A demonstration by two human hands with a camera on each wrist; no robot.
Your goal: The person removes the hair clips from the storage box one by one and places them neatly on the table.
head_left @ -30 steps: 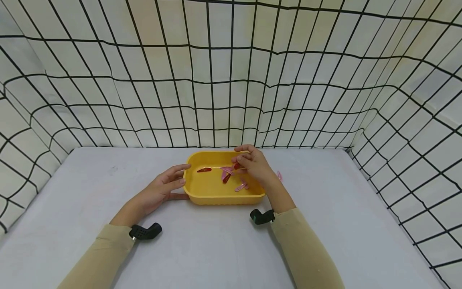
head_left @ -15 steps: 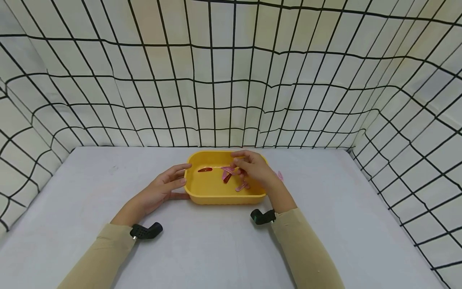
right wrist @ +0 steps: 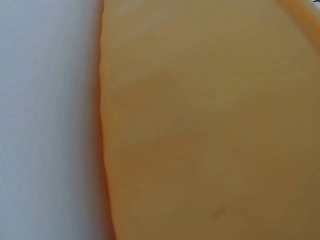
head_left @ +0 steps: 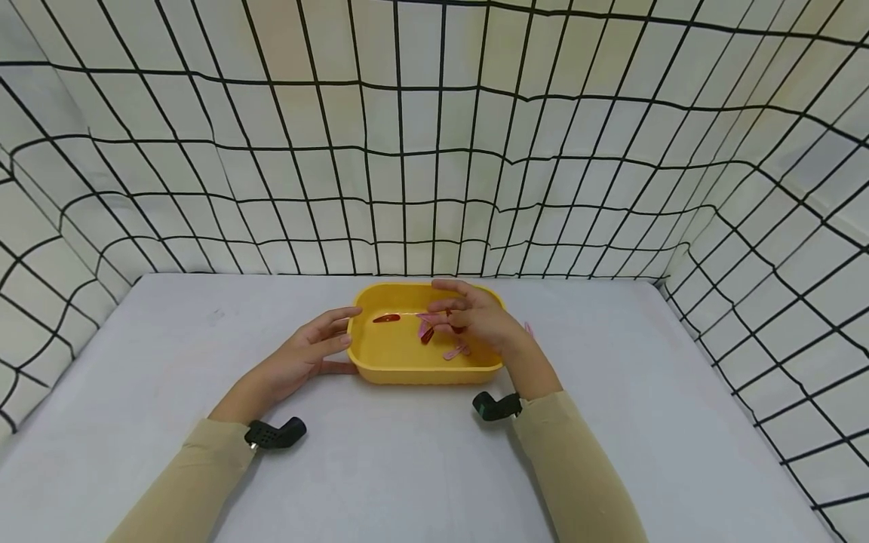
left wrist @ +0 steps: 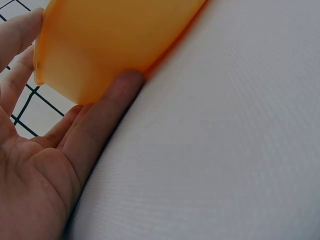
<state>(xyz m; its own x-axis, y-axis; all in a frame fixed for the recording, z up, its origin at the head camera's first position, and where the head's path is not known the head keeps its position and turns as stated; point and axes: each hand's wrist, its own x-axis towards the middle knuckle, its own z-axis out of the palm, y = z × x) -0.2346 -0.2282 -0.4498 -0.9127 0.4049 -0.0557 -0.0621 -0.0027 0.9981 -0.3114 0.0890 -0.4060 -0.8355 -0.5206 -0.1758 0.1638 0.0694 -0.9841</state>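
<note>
My left hand [head_left: 302, 348] has its fingers apart, touching the left end of the yellow plastic tray [head_left: 421, 375]; the left-wrist view adds a fingertip low against the tray's outer wall. In the tray's left half lies a slim, glossy red hair clip [head_left: 387, 318]; near its middle, pink clips [head_left: 422, 329] overlap a darker red one [head_left: 427, 336]. Over the tray's right half, my right hand [head_left: 478, 320] pinches a partly hidden red clip [head_left: 459, 329]. Just right of the tray, a pink clip [head_left: 529, 329] lies on the worktop [head_left: 407, 452].
</note>
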